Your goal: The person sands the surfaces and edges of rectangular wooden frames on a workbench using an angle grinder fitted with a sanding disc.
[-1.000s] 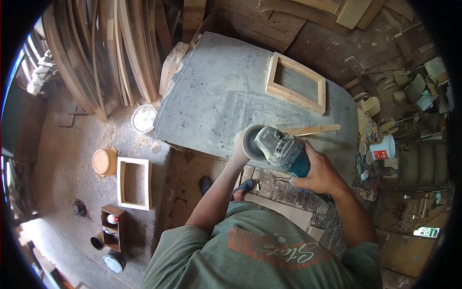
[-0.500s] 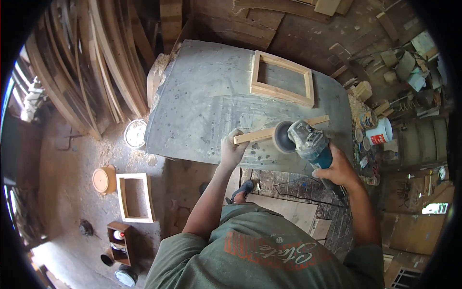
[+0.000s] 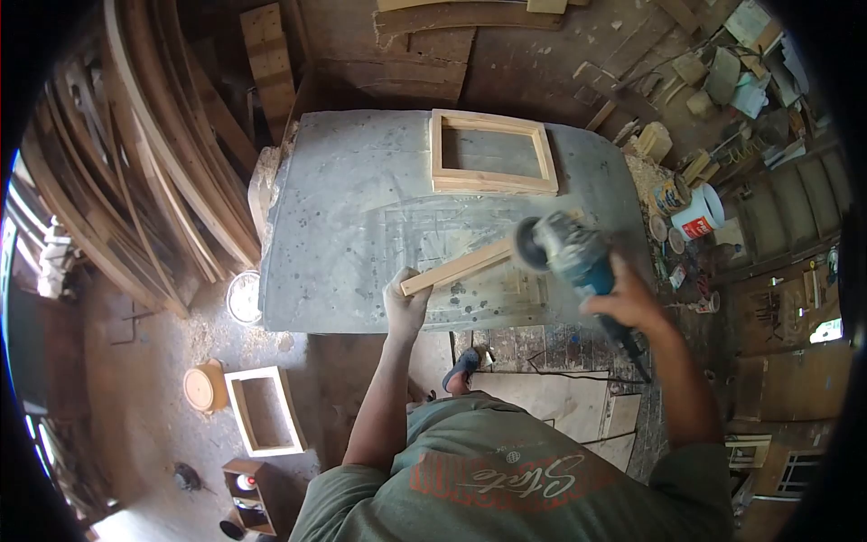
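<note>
My left hand (image 3: 406, 304), pale with dust, is closed round the near end of a wooden strip (image 3: 465, 262) above the front part of a grey table (image 3: 334, 208). My right hand (image 3: 629, 294) grips a blue and silver angle grinder (image 3: 578, 253), slightly blurred. The grinder's round disc (image 3: 531, 244) is at the strip's far part; whether it touches the wood I cannot tell. Beyond them a rectangular wooden frame (image 3: 492, 181) lies on the table. The grinder's cord runs down from its rear end.
Curved boards (image 3: 172, 172) lean at the left. On the floor are a white bucket (image 3: 244, 298), an orange tub (image 3: 205, 388), another wooden frame (image 3: 293, 411) and a small wooden box (image 3: 262, 497). A white bucket (image 3: 700, 212) stands right of the table.
The view has shifted. The strip's near end has moved left and down with my left hand. The grinder now sits more upright and blurred near the strip's far part.
</note>
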`<state>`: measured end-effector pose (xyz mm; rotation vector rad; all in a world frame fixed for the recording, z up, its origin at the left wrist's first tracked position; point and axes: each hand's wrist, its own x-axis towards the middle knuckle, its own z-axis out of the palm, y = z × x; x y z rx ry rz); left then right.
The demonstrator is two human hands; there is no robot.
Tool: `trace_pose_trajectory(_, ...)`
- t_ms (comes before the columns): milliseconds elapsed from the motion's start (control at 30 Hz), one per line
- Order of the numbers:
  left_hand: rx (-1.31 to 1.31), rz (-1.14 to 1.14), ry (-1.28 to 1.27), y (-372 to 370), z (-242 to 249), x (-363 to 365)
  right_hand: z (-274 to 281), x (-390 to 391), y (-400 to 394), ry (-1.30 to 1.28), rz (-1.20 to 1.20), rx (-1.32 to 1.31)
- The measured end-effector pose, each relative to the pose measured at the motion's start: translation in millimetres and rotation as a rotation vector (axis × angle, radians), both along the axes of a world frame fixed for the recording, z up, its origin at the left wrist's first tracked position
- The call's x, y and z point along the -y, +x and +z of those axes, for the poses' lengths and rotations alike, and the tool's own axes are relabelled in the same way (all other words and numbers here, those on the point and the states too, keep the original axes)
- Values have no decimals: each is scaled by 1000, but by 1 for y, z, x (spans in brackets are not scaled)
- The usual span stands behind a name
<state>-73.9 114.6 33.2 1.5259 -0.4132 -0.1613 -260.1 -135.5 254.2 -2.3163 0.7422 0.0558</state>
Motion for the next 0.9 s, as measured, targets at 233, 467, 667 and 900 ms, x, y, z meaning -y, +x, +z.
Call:
trace_pose_trajectory(233,-33,-29,-73,-1,-7,-1,13,-86,41,-35,363,-149)
trace_pose_trajectory(467,-7,-11,-17,-2,-2,-1,14,-42,20,14,174,-160)
trace_pose_trajectory(667,-58,-18,2,-3,-3,-2,7,15,-8,-34,34,-38)
trace_pose_trajectory(900,12,1,15,-4,11,-2,4,70,-27,23,-196,-17)
